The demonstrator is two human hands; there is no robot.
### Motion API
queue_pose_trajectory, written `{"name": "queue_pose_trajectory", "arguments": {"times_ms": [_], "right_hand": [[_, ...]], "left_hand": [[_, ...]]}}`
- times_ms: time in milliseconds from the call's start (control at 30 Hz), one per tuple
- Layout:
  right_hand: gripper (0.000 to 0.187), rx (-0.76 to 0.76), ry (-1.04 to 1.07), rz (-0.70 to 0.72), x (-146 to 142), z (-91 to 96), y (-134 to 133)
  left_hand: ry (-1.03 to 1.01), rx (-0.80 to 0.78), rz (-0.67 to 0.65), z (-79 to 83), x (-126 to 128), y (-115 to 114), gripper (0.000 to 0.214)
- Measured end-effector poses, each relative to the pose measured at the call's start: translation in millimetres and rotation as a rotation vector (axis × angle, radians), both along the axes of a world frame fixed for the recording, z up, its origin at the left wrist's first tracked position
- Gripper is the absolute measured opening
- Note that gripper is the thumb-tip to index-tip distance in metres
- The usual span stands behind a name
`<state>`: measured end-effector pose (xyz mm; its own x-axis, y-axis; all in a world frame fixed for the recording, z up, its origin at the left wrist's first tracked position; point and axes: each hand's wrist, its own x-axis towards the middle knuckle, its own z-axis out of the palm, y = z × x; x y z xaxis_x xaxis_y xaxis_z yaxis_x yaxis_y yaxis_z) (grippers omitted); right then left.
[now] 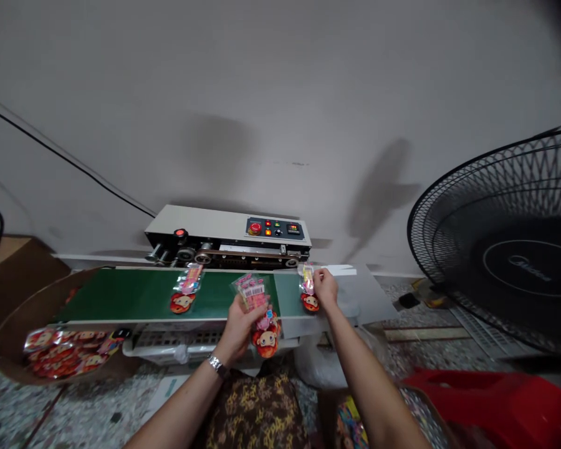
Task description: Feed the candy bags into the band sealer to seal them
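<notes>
My left hand [242, 327] is closed around a fanned stack of clear plastic packets [255, 296], with pink cards, barcodes and red cartoon-face pieces inside. My right hand [326, 288] pinches the edge of a single packet [309, 288] of the same kind, upright at the right end of the sealing machine. Another packet [187, 288] lies on the green conveyor belt [126, 293], left of my hands. Behind the belt stands the band sealing machine [201, 221], its red button and indicator lights lit.
At the left, a cardboard box [9, 337] holds many similar packets [70, 352]. A large black fan [518, 262] stands at the right, above a red plastic stool-like object [495, 405]. Under the belt is a white basket [168, 349]. A box of colourful packets [350, 424] sits below my right arm.
</notes>
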<state>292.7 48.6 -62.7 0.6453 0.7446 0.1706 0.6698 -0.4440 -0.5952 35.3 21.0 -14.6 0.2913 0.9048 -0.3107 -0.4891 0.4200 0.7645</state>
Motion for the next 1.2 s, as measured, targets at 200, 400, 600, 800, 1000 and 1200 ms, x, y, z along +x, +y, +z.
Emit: {"name": "queue_pose_trajectory", "arguments": {"times_ms": [200,400,600,800,1000,1200], "right_hand": [[0.022,-0.031,-0.057,0.085,-22,-2.0,18],[0.034,0.220,0.152,0.336,-53,26.8,-1],[0.030,0.237,0.613,0.658,-89,47.0,-27],[0.028,0.291,0.458,0.533,-109,54.5,-35],[0.034,0.422,0.348,0.229,-78,41.5,-32],[0.032,0.117,0.145,0.038,-16,9.0,-12]], "left_hand": [[-0.002,0.034,-0.017,4.8,1,-1,0.043],[-0.059,0.039,-0.053,8.7,2,-1,0.041],[-0.062,0.083,-0.088,6.8,6,-2,0.042],[-0.081,0.020,-0.061,8.5,11,-7,0.046],[-0.092,-0.001,-0.037,1.7,9,-6,0.036],[-0.074,0.012,-0.038,-0.2,1,-3,0.029]]}}
